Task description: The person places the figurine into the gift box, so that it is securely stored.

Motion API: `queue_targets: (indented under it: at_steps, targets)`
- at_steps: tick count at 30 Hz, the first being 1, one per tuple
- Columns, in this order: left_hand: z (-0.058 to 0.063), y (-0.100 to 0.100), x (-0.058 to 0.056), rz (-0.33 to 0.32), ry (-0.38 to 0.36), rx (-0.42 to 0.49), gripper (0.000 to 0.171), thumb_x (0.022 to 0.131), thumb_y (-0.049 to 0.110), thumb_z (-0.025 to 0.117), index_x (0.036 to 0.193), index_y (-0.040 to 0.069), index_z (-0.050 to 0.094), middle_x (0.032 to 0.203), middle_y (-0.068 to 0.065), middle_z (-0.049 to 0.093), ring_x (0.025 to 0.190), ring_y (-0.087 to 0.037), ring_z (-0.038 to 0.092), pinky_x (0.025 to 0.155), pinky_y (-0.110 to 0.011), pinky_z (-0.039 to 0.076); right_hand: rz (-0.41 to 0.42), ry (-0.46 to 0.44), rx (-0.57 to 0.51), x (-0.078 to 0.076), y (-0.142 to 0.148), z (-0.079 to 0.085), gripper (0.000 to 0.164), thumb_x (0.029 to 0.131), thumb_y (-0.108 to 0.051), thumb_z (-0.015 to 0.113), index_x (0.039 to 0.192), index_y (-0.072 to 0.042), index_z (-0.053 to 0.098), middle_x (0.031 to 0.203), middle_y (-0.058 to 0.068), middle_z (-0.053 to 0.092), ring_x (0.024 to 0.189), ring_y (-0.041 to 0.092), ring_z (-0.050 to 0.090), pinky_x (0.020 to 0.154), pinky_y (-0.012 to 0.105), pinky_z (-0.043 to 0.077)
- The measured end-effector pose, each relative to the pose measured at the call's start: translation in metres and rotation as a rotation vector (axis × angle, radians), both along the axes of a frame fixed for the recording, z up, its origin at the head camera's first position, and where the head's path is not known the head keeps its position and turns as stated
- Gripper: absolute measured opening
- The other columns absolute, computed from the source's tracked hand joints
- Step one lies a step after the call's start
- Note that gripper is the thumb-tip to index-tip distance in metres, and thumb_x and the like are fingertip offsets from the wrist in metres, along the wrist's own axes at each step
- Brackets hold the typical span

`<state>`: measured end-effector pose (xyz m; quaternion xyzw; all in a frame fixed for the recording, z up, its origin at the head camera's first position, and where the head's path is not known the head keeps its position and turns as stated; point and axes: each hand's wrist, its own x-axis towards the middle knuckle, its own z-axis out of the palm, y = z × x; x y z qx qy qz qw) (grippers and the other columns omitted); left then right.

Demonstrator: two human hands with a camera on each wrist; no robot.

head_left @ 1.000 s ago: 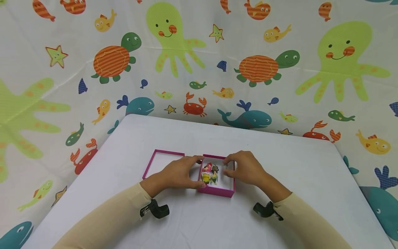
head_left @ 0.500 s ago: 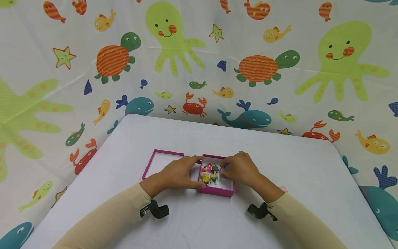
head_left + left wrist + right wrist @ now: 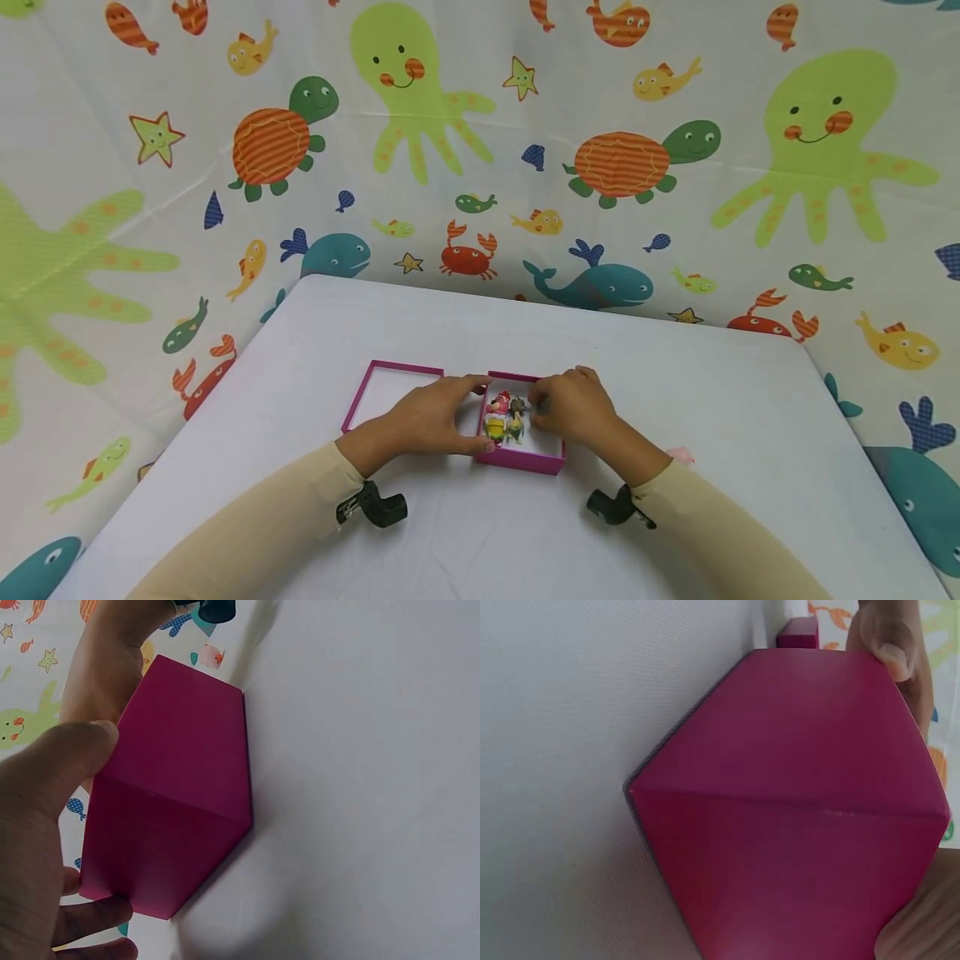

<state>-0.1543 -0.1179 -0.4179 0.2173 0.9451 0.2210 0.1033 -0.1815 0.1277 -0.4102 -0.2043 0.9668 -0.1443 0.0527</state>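
A magenta box point(image 3: 521, 461) with a white inside lies uncovered in mid-table. My left hand point(image 3: 427, 415) holds its left side, thumb at the front corner and fingers at the back. Two small toy figurines lie in the box's left half: one with a red top and yellow middle point(image 3: 497, 421), the other dark-headed with a green lower part point(image 3: 516, 423). My right hand point(image 3: 576, 406) reaches over the right wall, its fingertips down inside beside the dark-headed figurine. Whether they pinch anything is hidden. The right wrist view shows mostly the box's outer walls point(image 3: 795, 727).
The magenta-rimmed lid point(image 3: 408, 367) lies left of the box, partly covered by my left hand. A small pale pink thing point(image 3: 681, 455) is on the white table point(image 3: 600, 533) behind my right wrist, partly hidden. A sea-animal curtain point(image 3: 480, 150) hangs behind the table.
My right hand has moved left, further into the box, and its fingers have drawn closer together. The pink thing behind the right wrist has come into sight. My left hand keeps its place.
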Motion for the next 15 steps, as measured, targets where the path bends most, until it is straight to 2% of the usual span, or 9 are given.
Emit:
queue_targets:
  at_steps: [7, 15]
  targets:
    - [-0.0011, -0.0004, 0.0001, 0.001, 0.004, 0.004, 0.099, 0.074, 0.068, 0.079, 0.155, 0.023, 0.043, 0.14, 0.0, 0.059, 0.13, -0.025, 0.054, 0.101, -0.054, 0.05, -0.009, -0.004, 0.033, 0.0, -0.0026, -0.0005, 0.03, 0.076, -0.028, 0.092, 0.101, -0.016, 0.08, 0.098, 0.0, 0.077, 0.108, 0.029, 0.067, 0.117, 0.061, 0.026]
    - [-0.0009, 0.0006, 0.0006, 0.008, 0.009, -0.001, 0.098, 0.074, 0.066, 0.08, 0.155, 0.023, 0.044, 0.14, 0.0, 0.059, 0.13, -0.025, 0.055, 0.1, -0.055, 0.051, -0.005, -0.029, -0.002, 0.0005, 0.0012, 0.0019, 0.034, 0.077, -0.03, 0.091, 0.105, -0.013, 0.079, 0.099, 0.0, 0.077, 0.109, 0.028, 0.067, 0.118, 0.059, 0.027]
